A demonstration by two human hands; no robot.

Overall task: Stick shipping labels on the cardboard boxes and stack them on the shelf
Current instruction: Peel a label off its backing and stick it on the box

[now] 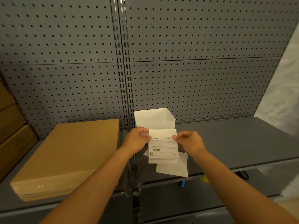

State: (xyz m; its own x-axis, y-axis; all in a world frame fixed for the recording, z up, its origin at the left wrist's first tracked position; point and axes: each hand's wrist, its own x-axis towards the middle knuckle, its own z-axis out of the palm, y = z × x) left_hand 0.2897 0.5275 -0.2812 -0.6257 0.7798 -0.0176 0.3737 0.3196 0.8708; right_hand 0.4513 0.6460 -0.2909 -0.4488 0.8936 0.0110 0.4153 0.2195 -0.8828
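Now both hands, left hand (137, 139) and right hand (188, 141), pinch a thin printed label (162, 146) (barcoded) with curled fingers.

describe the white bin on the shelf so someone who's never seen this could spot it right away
Start at the grey pegboard wall and follow its central slotted upright down to the grey shelf. The white bin stands there against the wall, just right of the upright and behind the printed shipping label held in both hands. It is the only open-topped white container; the flat cardboard box lies to its left.
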